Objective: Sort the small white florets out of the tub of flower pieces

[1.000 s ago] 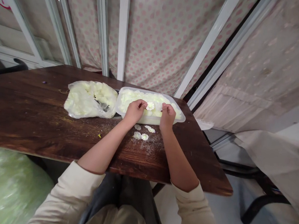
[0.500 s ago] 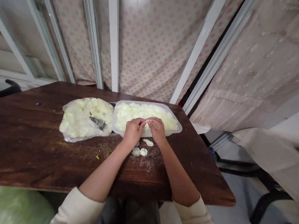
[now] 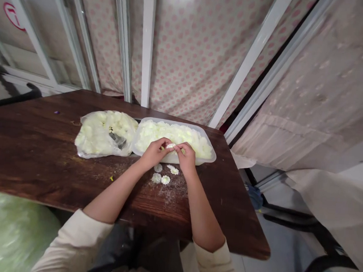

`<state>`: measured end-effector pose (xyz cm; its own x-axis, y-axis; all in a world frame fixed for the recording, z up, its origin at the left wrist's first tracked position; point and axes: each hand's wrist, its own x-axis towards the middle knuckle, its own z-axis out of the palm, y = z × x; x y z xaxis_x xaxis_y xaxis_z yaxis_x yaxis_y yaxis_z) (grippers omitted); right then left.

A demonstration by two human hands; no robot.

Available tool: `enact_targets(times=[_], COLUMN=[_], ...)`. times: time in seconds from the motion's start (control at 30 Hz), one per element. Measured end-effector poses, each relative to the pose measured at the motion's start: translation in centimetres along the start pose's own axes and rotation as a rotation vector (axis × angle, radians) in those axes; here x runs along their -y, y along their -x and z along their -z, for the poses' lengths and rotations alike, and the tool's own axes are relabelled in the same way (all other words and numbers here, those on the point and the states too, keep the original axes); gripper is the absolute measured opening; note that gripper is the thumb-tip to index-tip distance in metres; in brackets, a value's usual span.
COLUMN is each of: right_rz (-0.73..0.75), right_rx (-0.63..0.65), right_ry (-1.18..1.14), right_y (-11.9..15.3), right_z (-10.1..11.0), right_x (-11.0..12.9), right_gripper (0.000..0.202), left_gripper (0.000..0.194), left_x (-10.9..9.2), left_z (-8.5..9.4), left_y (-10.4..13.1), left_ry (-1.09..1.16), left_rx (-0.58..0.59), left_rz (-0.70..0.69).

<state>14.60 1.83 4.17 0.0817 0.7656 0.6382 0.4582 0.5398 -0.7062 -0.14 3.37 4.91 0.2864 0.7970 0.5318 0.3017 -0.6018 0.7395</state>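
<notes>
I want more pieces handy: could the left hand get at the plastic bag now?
Probably yes: the plastic bag lies just left of the left hand, with only the tub near the way. The fingers look busy with a small white piece, so they may have to release it first.

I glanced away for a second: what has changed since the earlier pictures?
The right hand has moved left to meet the left hand; both now hold a white scalloped piece. The tub, bag and four loose pieces stayed put.
</notes>
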Motion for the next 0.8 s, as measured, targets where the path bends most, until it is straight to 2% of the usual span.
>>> enact_targets(times=[0.23, 0.4, 0.57, 0.8], right_rz=[0.037, 0.033, 0.011, -0.043], right_rx=[0.005, 0.012, -0.006, -0.081], right_ry=[0.054, 0.044, 0.027, 0.034], right_y=[-0.15, 0.04, 0.29, 0.59], right_z=[-0.54, -0.44, -0.45, -0.39], right_x=[-0.25, -0.22, -0.02, 0.54], right_gripper=[0.018, 0.017, 0.019, 0.022], left_gripper=[0.024, 0.022, 0.029, 0.013], left_x=[0.45, 0.53, 0.55, 0.76], left_z=[0.25, 0.38, 0.5, 0.41], left_y=[-0.23, -0.16, -0.03, -0.14], left_ry=[0.038, 0.119, 0.119, 0.091], left_rx=[-0.032, -0.016, -0.002, -0.004], left_rz=[0.075, 0.038, 0.003, -0.052])
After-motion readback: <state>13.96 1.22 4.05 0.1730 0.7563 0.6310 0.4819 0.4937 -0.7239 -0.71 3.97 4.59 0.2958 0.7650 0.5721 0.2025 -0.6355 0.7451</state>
